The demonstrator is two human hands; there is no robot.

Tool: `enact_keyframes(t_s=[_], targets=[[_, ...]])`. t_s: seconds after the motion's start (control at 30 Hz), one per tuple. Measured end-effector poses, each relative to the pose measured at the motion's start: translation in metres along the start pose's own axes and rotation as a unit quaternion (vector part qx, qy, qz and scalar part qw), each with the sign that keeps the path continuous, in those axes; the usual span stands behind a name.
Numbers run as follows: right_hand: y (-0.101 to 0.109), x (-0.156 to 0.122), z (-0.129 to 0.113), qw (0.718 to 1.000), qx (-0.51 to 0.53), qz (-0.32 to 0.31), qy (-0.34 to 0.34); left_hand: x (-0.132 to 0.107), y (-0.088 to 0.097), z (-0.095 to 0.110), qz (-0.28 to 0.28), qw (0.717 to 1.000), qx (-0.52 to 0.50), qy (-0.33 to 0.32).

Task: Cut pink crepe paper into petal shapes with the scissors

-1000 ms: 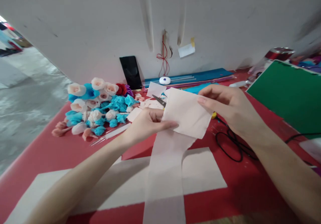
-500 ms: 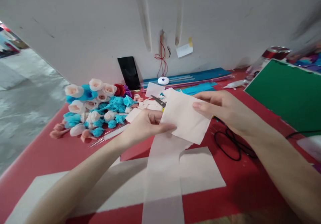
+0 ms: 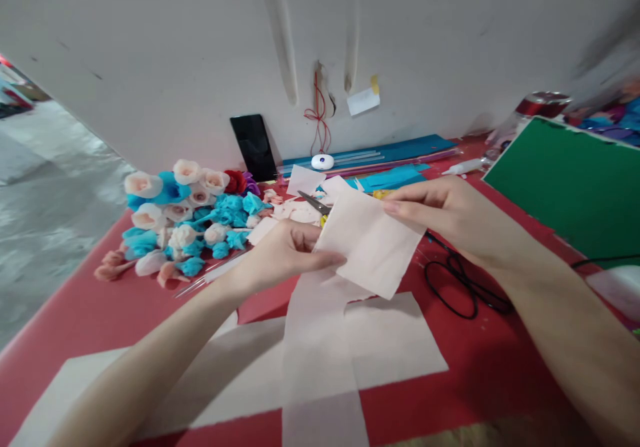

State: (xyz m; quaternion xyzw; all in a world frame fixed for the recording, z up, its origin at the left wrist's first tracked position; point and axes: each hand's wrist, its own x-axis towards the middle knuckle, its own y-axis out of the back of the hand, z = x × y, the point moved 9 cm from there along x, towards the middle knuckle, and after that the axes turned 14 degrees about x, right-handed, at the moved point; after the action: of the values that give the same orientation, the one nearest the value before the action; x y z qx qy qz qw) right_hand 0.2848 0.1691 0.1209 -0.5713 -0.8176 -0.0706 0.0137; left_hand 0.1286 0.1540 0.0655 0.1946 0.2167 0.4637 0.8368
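A pale pink square of crepe paper is held up above the table between my two hands. My left hand pinches its left edge, thumb on top. At the upper right corner my right hand grips it between thumb and fingers. Beneath the square, a long pale paper strip runs toward me across a wider pale sheet lying on the table. Just behind the square lie scissors with yellow handles, their handles partly hidden by the paper.
On the left of the red table lie several blue, pink and red paper flowers. A phone leans on the wall. To the right are a black cable, a green board and a small glue bottle.
The paper square has tipped slightly and sunk a little in my hands, both still holding it. The whole view has shifted slightly, with the background moving left.
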Motion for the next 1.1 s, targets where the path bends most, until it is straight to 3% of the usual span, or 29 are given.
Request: enact_keyframes(t_s=[0.17, 0.33, 1.1], targets=[[0.0, -0.001, -0.001, 1.0, -0.026, 0.007, -0.014, 0.0, 0.001, 0.002, 0.006, 1.0, 0.021, -0.008], [0.0, 0.0, -0.003, 0.999, -0.039, 0.006, 0.016, 0.0, 0.001, 0.002, 0.006, 0.999, 0.032, -0.016], [0.005, -0.004, -0.011, 0.998, -0.05, 0.031, 0.01, -0.002, 0.0, 0.0, -0.012, 1.0, -0.017, 0.016]])
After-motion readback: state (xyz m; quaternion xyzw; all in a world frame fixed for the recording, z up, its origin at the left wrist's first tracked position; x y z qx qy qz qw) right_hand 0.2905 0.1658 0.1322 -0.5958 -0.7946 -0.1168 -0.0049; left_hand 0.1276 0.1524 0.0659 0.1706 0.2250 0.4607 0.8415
